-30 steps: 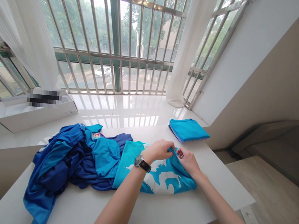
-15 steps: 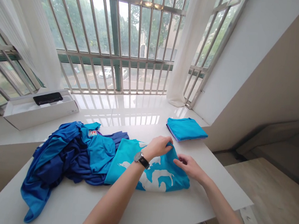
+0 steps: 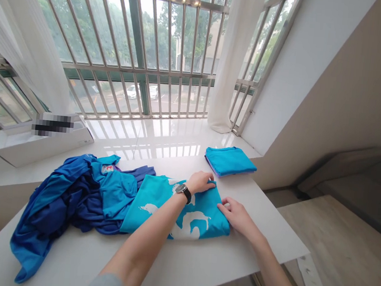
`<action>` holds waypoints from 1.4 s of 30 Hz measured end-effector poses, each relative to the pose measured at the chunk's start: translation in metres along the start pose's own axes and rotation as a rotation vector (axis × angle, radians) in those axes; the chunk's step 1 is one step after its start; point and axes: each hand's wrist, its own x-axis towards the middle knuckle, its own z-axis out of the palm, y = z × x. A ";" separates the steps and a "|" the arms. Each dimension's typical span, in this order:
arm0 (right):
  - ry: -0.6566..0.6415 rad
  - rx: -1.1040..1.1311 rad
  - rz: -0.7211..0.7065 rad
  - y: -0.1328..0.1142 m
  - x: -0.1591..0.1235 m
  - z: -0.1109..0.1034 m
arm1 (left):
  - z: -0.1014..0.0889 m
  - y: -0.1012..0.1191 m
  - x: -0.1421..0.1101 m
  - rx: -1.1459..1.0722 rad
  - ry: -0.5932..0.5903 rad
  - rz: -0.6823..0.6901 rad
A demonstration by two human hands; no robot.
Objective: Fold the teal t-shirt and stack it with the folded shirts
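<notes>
A turquoise T-shirt (image 3: 158,194) with a white print lies folded on the white table in the head view. Its far right corner is between the fingers of my left hand (image 3: 202,183), which wears a wristwatch (image 3: 183,192). My right hand (image 3: 236,214) rests at the shirt's right edge, fingertips touching the cloth, fingers loosely bent and apart. To the left, a crumpled pile of blue clothes (image 3: 80,195) lies partly under the shirt. Beyond my hands, a neat stack of folded clothes (image 3: 231,161) has a bright blue one on top.
A white open box (image 3: 45,147) with a blurred dark object on it sits on the sill at the left. Behind the white table (image 3: 219,262) are a barred window and white curtains (image 3: 226,74). A wooden surface (image 3: 343,238) stands lower at the right.
The raised right edge of the T-shirt has come down and now lies flatter. My right hand has moved in onto that edge. The view has shifted slightly to the right.
</notes>
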 end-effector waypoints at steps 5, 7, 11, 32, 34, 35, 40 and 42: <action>-0.085 0.275 0.085 -0.004 -0.017 -0.006 | -0.028 -0.002 -0.022 0.018 0.022 0.029; -0.106 0.366 0.070 -0.004 -0.023 -0.007 | -0.047 -0.011 -0.044 0.023 0.053 0.054; -0.121 0.376 0.073 0.000 -0.032 -0.005 | -0.083 -0.046 -0.107 0.072 0.141 -0.003; 0.478 -0.527 -0.274 -0.021 -0.041 0.014 | -0.040 -0.092 -0.210 0.169 0.217 -0.359; 0.453 -0.548 -0.439 -0.033 -0.028 0.026 | -0.041 -0.084 -0.213 0.192 0.244 -0.288; 0.400 -0.565 -0.492 -0.035 -0.020 0.033 | -0.039 -0.082 -0.214 0.198 0.241 -0.258; 0.164 -0.621 -0.378 -0.011 0.009 0.056 | -0.028 -0.085 -0.222 0.149 0.154 -0.282; 0.138 -0.609 -0.294 0.003 0.014 0.056 | -0.025 -0.089 -0.224 0.126 0.152 -0.302</action>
